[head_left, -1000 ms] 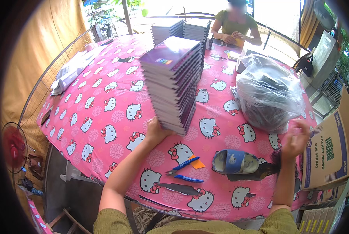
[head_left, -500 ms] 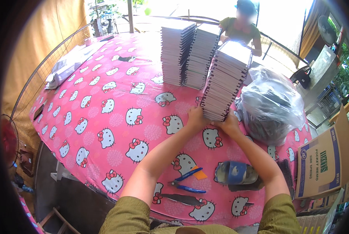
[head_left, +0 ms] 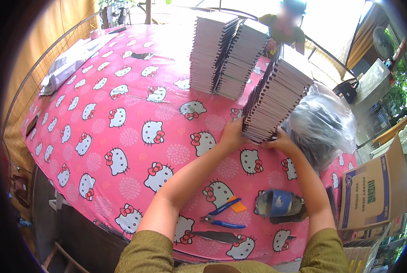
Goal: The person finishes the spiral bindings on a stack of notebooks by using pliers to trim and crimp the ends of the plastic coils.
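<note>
A tall stack of spiral-bound notebooks (head_left: pixel 281 93) stands slightly tilted in front of me. My left hand (head_left: pixel 233 133) grips its lower left side, and my right hand (head_left: pixel 282 140) closes on its lower right side near the table; some fingertips are hidden against the stack. Two more notebook stacks stand side by side beyond it: a left stack (head_left: pixel 209 57) and a right stack (head_left: pixel 241 63). Blue-handled pliers (head_left: pixel 221 218) lie nearer to me, by an orange piece of paper (head_left: pixel 236 205). Close to my right forearm lies a cut plastic container with a blue label (head_left: pixel 276 203).
A pink patterned cloth (head_left: pixel 135 150) covers the table. A clear plastic bag with dark contents (head_left: pixel 324 127) sits right of the held stack. An open cardboard box (head_left: pixel 372 191) stands at the right edge, white sheets (head_left: pixel 69 68) lie far left, and another person (head_left: pixel 285 27) is across the table.
The gripped stack has turned, showing more of its left side, and shifted slightly right. My hands moved with it. The person opposite has a hand by the far stacks.
</note>
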The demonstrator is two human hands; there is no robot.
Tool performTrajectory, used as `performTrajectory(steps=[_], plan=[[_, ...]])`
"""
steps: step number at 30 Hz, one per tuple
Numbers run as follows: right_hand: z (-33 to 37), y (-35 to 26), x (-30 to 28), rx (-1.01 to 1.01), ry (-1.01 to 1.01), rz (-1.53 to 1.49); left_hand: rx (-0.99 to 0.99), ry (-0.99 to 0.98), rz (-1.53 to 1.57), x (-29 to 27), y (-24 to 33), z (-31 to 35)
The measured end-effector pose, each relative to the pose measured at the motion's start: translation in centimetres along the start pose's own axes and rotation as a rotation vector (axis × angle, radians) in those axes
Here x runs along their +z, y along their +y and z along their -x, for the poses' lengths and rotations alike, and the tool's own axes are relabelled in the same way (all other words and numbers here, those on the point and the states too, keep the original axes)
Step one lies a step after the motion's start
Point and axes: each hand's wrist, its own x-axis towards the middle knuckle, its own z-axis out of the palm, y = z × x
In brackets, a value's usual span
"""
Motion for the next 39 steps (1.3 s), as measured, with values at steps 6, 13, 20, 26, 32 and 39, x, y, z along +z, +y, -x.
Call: performTrajectory(steps=[6,13,20,26,32,39], plan=[[-0.2,1.5,1.8,-0.135,0.081,0.168,-0.04,0.099,0.095,1.5,-0.6,1.1],[4.7,0.9,3.8,-0.115,0.213,0.258,-0.045,-0.076,0.16,1.6,0.5,3.3],[4.7,0.1,3.0,-0.077,0.332,0.39,0.021,-0.016,0.153,2.6,0.8,1.4],[1.6,0.4,2.6,-0.063,0.557,0.405,0.008,0.06,0.098,3.3,1.1,-1.7],[-3.0,1.3,2.2,-0.148,0.583,0.348,-0.051,0.156,0.182,3.9,-1.2,-5.7],[-8.6,2.4,0.9,-0.148,0.585,0.261,-0.169,0.398,-0.043,2.9,-2.0,-7.0]])
